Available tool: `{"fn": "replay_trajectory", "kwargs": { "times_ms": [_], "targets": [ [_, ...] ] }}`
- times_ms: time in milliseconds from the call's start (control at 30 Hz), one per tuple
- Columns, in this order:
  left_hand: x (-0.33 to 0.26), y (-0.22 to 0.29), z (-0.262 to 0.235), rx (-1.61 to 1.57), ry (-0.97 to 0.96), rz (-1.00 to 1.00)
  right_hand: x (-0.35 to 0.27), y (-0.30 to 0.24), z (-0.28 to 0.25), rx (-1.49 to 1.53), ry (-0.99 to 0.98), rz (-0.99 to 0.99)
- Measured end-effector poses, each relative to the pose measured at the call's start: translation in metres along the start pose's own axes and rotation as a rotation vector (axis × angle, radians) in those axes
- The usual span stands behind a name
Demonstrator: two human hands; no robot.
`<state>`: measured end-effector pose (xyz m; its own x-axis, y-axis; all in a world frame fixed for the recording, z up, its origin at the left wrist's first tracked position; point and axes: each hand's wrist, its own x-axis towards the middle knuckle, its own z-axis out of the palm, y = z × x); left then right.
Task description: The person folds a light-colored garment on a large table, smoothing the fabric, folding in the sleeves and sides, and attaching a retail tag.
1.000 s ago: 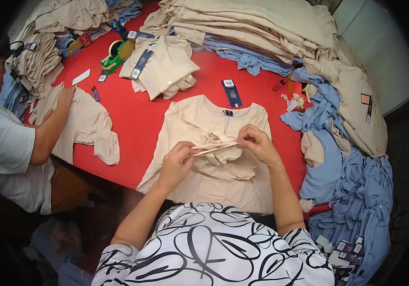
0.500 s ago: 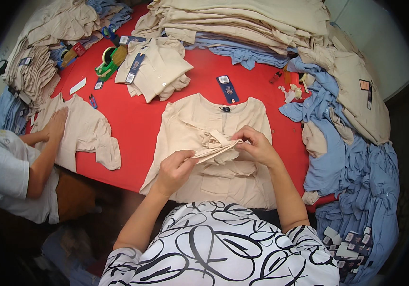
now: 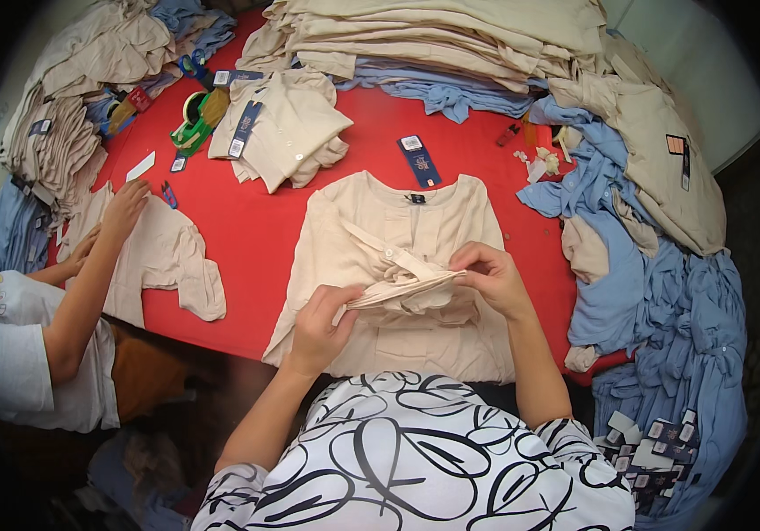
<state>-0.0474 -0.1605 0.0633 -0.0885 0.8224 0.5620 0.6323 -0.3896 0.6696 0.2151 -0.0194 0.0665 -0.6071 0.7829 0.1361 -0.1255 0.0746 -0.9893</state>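
Observation:
A beige blouse [image 3: 345, 230] lies in front of me on the red table, its neckline pointing away. My left hand [image 3: 316, 329] pinches the left end of a gathered, folded part of it, probably a sleeve. At the other end, my right hand [image 3: 495, 281] grips the same fold between thumb and fingers. The bunched cloth is stretched between both hands, slightly above the blouse body, with a narrow buttoned tab [image 3: 389, 254] lying across it. Just beyond the neckline rests a dark blue hang tag [image 3: 420, 162].
A folded beige garment [image 3: 283, 133] and a green tape dispenser [image 3: 192, 124] lie further back. Stacked beige garments [image 3: 433, 35] line the far side. Blue garments [image 3: 606, 292] heap on the right. At left, a co-worker's hand [image 3: 125, 208] is over another beige garment [image 3: 168, 257].
My hands have drawn slightly apart, spreading the fold wider, and the buttoned tab now lies more exposed. The co-worker's one hand has moved away from the body, across the garment.

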Motion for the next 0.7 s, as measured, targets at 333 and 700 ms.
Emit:
{"fn": "replay_trajectory", "kwargs": {
  "times_ms": [333, 700],
  "targets": [
    [0.003, -0.017, 0.006, -0.303, -0.068, -0.441, 0.018, 0.049, 0.009, -0.073, 0.288, 0.171],
    [0.019, -0.004, 0.015, 0.122, -0.023, 0.256, 0.022, 0.011, -0.015, -0.159, 0.198, 0.108]
  ]
}}
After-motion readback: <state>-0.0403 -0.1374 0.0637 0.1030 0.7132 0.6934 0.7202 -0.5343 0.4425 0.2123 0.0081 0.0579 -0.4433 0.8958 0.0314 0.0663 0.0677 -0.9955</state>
